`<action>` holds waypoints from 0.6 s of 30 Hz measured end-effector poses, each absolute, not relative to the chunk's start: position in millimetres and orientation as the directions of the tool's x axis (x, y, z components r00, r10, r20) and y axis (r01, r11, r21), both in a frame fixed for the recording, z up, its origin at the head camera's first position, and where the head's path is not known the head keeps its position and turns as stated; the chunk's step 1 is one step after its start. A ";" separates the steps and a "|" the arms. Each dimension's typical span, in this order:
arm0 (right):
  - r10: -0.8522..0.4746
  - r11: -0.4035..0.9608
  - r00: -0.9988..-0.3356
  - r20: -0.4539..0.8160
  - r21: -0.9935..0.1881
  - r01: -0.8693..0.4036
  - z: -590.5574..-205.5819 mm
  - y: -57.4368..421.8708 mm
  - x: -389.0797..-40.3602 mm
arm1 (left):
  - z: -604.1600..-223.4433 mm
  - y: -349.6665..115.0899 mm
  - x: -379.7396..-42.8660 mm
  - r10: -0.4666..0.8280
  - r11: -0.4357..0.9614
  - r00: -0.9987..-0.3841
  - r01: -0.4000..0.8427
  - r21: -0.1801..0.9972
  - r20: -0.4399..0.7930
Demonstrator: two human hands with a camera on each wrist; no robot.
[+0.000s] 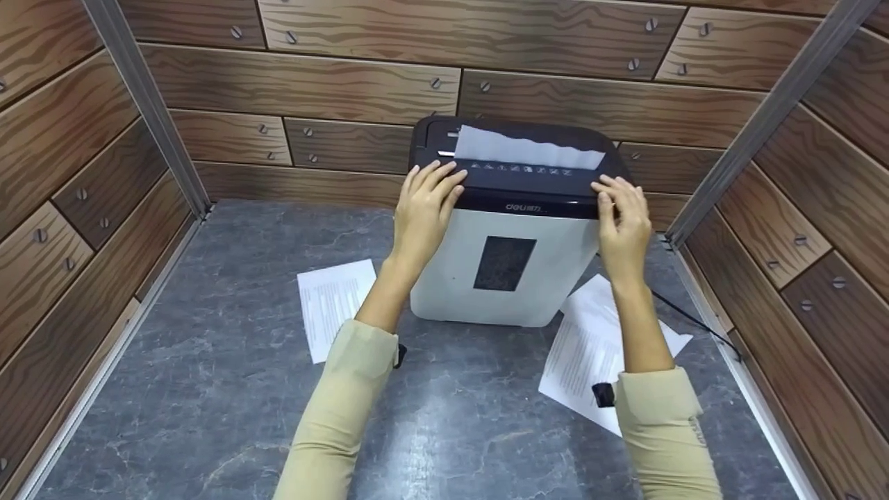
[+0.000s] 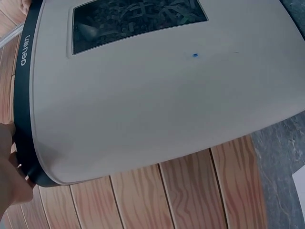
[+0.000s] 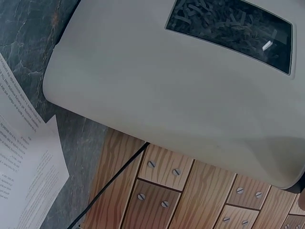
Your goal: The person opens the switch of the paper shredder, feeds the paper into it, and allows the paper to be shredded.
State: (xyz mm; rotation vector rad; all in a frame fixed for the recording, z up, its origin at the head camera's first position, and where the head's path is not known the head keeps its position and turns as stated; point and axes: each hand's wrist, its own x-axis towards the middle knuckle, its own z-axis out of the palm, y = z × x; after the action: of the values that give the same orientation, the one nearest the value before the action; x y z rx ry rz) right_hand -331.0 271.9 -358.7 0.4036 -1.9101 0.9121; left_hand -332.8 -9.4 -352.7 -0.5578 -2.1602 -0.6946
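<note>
A paper shredder [image 1: 517,271] with a black top and light grey body stands upright on the floor. A sheet of paper [image 1: 524,148] with a wavy edge sticks out of its top slot. My left hand [image 1: 425,215] rests on the left front corner of the black top, fingers extended over the edge. On the opposite front corner lies my right hand [image 1: 625,226], fingers over the edge and thumb toward the front. Paper strips show through the bin's dark window [image 3: 233,31]. In the left wrist view, part of the left hand touches the black rim [image 2: 28,109].
One printed sheet [image 1: 326,298] lies on the dark marbled floor to the left. More printed sheets [image 1: 576,361] overlap at the right, partly under the right forearm. A black cord [image 1: 694,319] runs from behind the shredder to the right. Wood-patterned walls [image 1: 298,76] surround the floor.
</note>
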 end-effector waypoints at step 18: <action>0.124 0.651 -0.505 0.854 -0.454 -0.608 -358.7 270.7 -331.4 | -352.3 -10.6 -333.2 0.154 0.746 -0.605 0.589 0.310 0.781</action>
State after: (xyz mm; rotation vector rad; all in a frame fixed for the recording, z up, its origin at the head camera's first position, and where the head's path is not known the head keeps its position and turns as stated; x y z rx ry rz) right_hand -331.4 270.7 -358.7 0.3818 -1.9006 0.9483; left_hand -333.2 -10.6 -352.3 -0.5556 -2.1647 -0.7160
